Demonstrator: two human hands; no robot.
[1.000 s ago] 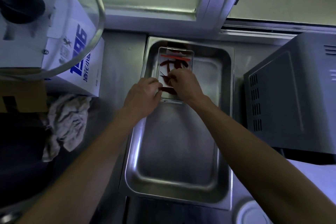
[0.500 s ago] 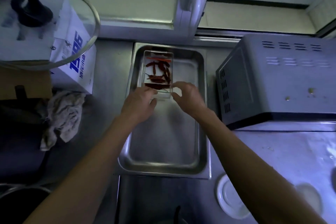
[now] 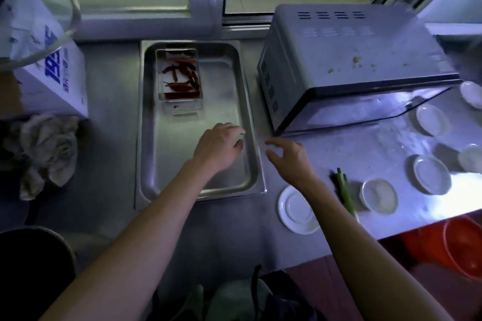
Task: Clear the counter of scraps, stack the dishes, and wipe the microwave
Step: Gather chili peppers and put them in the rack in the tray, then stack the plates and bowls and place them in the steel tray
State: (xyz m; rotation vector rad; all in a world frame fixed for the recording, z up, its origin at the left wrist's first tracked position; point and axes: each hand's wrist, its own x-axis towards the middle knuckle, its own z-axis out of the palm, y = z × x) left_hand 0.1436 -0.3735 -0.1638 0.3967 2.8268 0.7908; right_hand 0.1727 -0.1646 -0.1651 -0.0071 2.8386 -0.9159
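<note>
A clear container of dried red chillies (image 3: pixel 180 75) sits at the far end of a steel tray (image 3: pixel 148 138). My left hand (image 3: pixel 221 146) hovers over the tray's right side, fingers loosely curled, holding nothing. My right hand (image 3: pixel 287 156) hangs just right of the tray over the counter, fingers relaxed and spread, empty. A grey microwave (image 3: pixel 352 60) stands at the right with crumbs on its top. Several small white dishes lie on the counter, one (image 3: pixel 297 210) near my right forearm, others (image 3: pixel 379 195) (image 3: pixel 431 174) further right. A green vegetable stalk (image 3: pixel 345 190) lies between them.
A crumpled grey rag (image 3: pixel 49 151) lies left of the tray beside a white box with blue print (image 3: pixel 54 78). A glass lid (image 3: pixel 36 15) stands at top left. A red basin (image 3: pixel 459 245) sits below the counter edge at right. A dark pot (image 3: pixel 31 263) is at lower left.
Both hands let go of the chilli container and drew back toward me and to the right. The view swung right, bringing the dishes, the stalk and the microwave top into sight.
</note>
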